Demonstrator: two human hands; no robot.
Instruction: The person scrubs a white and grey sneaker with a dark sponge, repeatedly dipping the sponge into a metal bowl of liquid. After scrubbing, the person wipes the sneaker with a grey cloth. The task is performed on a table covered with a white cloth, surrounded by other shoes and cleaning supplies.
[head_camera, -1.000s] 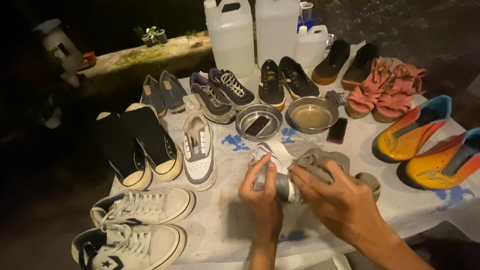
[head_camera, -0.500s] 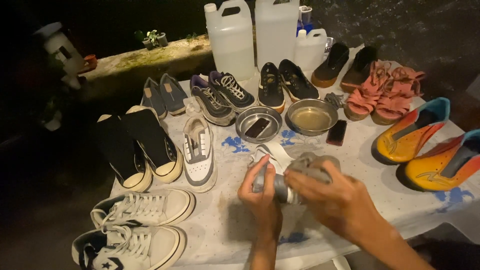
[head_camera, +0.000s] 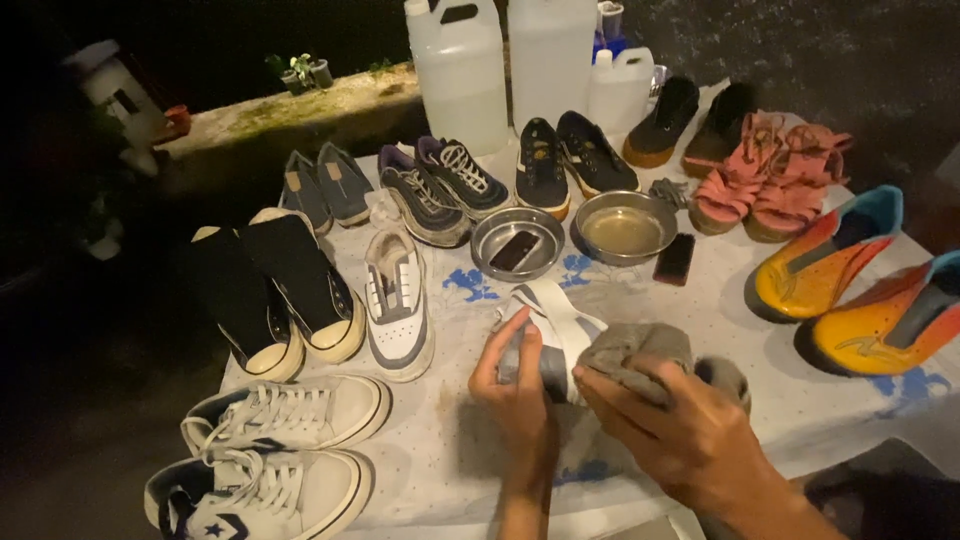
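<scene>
Left hand (head_camera: 520, 385) clamped around sneaker (head_camera: 555, 335), steadying it; right hand (head_camera: 670, 430) pinching grey cloth (head_camera: 640, 350) against its side. Bowl (head_camera: 622, 225) at twelve o'clock, within reach.

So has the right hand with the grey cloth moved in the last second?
Yes. The right hand with the grey cloth has slid slightly left over the white shoe, nearer the left hand, judged against the metal bowl.

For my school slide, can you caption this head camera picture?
Two hands, left hand and right hand, rub a white shoe with a grey cloth.
</scene>
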